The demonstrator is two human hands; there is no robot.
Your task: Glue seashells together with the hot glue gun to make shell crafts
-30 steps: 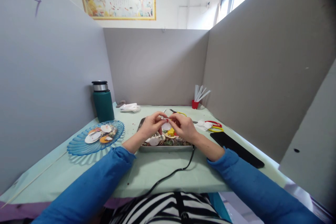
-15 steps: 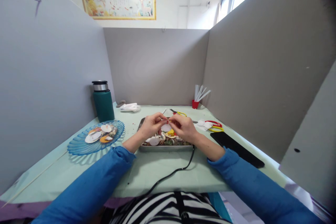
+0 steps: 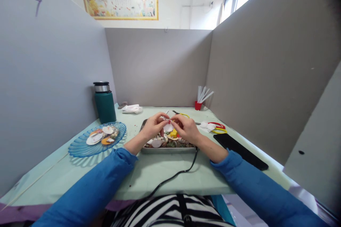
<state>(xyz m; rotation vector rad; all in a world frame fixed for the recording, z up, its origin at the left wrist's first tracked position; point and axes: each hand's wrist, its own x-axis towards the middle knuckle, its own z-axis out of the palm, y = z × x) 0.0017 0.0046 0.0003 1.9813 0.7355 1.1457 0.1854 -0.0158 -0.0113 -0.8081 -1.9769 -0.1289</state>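
Note:
Both hands meet above a metal tray (image 3: 149, 150) filled with shells and small coloured bits. My left hand (image 3: 154, 126) pinches a small white shell (image 3: 168, 127) with its fingertips. My right hand (image 3: 185, 128) is closed too, fingertips pressed against the same shell from the right; whether it also holds a thin tool is too small to make out. A yellow piece (image 3: 173, 134) lies in the tray just under the hands. Blue sleeves cover both forearms.
A blue glass plate (image 3: 80, 147) with shells sits at the left, a green flask (image 3: 104, 103) behind it. Red-and-yellow scissors (image 3: 218, 128), a red cup of white sticks (image 3: 198, 103), a black phone (image 3: 239, 146) and a black cable (image 3: 173, 175) lie around. Partition walls enclose the table.
The hands stay above the tray; the fingers shift slightly around the white shell, nothing else moves.

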